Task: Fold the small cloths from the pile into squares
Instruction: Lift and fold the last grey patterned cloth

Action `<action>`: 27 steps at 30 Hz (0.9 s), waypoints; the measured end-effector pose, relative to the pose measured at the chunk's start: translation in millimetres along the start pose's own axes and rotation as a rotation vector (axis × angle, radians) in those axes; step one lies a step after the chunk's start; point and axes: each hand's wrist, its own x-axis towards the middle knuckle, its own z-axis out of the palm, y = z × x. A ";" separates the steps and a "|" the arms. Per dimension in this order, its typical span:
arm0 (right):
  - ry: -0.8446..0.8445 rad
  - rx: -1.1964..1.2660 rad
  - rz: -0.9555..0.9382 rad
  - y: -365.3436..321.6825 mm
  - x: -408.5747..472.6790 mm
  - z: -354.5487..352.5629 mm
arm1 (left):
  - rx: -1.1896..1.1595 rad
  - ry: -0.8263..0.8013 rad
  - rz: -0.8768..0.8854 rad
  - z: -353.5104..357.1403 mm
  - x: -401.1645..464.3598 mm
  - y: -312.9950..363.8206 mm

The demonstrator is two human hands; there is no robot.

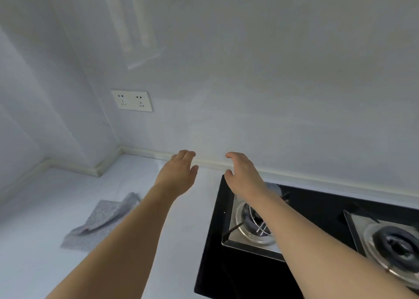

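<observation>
Grey cloths (102,219) lie left of both empty hands.

Body in view: two arms only, from roughly the elbow down, plus both hands. Left hand (179,170) and right hand (243,174) both bare: no gloves, rings, or nail colour that can be made out. Forearms bare the whole visible length, no sleeve edge or cuff in frame. No watch, strap, bracelet or band on either wrist. No markings or tape visible. Fingers are slightly soft with blur, so fine detail on nails can't be read. Nothing else of the person shows.
</observation>
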 end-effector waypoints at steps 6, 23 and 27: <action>-0.148 0.026 -0.048 -61.5 30.2 65.0 | 0.016 0.006 -0.189 -31.1 -25.2 -100.2; -0.495 0.012 0.030 -166.6 81.2 278.6 | -0.048 -0.225 -0.467 -38.9 -86.4 -347.3; -0.532 -0.013 0.098 -140.4 99.5 332.0 | -0.120 -0.272 -0.468 3.5 -69.8 -382.9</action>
